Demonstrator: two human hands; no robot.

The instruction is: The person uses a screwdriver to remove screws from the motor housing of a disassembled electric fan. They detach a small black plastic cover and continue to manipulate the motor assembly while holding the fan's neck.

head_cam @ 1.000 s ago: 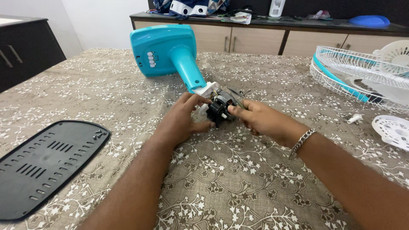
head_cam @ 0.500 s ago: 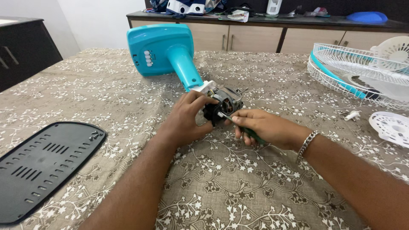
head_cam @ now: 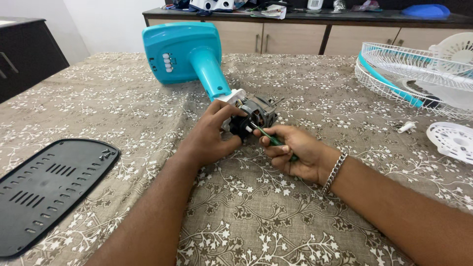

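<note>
Left hand [head_cam: 212,140]: clamped round the motor [head_cam: 256,114], steadying it on the table [head_cam: 305,88].
Right hand [head_cam: 294,151]: closed on a screwdriver [head_cam: 268,137], tip at the motor.
Fan base [head_cam: 180,51]: lying flat, giving access.

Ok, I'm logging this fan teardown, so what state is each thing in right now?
Fan motor: bare, housing off, lying on the table, attached to the stand neck.
Teal fan stand: tipped over on its side.
Screwdriver: held in the right hand, tip at the motor.
Left hand: fingers gripping the motor's rear.
Black vented cover: detached, lying flat.
Wire guard: removed, lying on the table.
White round cap: off, lying flat.
</note>
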